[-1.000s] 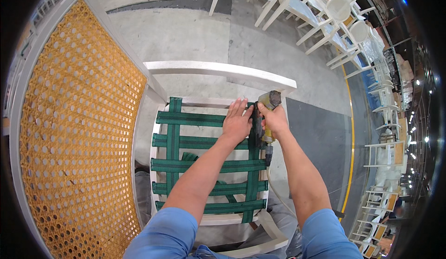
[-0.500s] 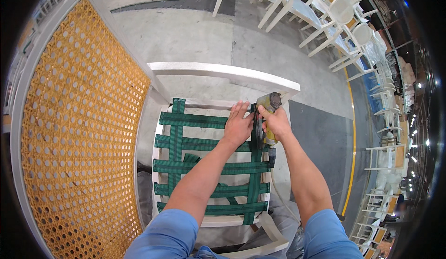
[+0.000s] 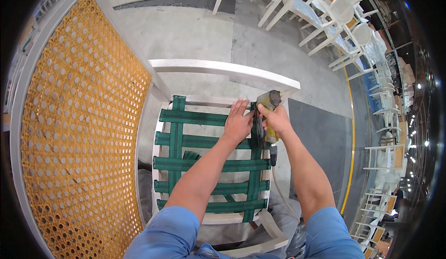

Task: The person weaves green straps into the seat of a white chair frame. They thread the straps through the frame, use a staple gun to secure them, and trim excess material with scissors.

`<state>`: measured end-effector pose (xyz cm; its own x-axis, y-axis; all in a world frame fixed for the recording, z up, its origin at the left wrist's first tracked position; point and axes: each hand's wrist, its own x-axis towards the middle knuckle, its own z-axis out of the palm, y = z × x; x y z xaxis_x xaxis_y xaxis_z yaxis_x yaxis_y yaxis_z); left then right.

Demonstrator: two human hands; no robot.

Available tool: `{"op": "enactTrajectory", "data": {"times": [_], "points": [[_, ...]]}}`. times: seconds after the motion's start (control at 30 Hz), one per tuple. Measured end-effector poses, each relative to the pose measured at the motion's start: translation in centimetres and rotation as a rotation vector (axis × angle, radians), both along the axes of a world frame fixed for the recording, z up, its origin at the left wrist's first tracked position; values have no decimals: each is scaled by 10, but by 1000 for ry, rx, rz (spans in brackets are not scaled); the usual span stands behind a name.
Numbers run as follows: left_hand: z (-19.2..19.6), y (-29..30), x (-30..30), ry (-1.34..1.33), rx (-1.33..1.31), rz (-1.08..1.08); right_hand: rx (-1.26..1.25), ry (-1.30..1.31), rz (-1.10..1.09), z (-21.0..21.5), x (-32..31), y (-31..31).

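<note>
A yellow air stapler (image 3: pixel 271 136) with a dark head is gripped in my right hand (image 3: pixel 278 121), at the front end of a white chair frame's side rail. My left hand (image 3: pixel 238 125) lies beside it with fingers stretched out, pressing on the green webbing near the stapler's dark magazine. Green webbing straps (image 3: pixel 195 118) run across the seat frame, woven with lengthwise straps (image 3: pixel 254 184). What lies under my left fingers and the stapler's nose is hidden.
The chair's cane backrest (image 3: pixel 88 115) rises at the left, and its white armrest (image 3: pixel 218 67) crosses beyond my hands. An air hose (image 3: pixel 281 189) trails from the stapler. White chairs (image 3: pixel 320 22) stand at the far right, past a yellow floor line (image 3: pixel 351 166).
The chair and webbing sit slightly higher in view. Both hands and the stapler keep nearly the same place on the frame.
</note>
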<state>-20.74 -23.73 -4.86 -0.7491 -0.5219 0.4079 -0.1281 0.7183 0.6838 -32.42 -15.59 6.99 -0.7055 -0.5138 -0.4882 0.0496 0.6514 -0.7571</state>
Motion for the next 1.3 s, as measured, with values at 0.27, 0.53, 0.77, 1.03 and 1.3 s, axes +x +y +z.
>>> {"op": "enactTrajectory", "data": {"times": [0.27, 0.53, 0.77, 1.03, 1.3], "points": [[0, -4, -2, 4, 0, 8, -29, 73, -54, 0, -1, 4], [7, 5, -5, 26, 8, -8, -30, 65, -106, 18, 3, 16], [9, -7, 21, -239, -102, -64, -50, 110, -116, 137, 55, 168], [48, 45, 113, -552, 49, -340, -23, 93, -867, 235, 144, 495], [213, 167, 251, -832, 587, -728, -293, -273, -1125, 92, 221, 664]]}}
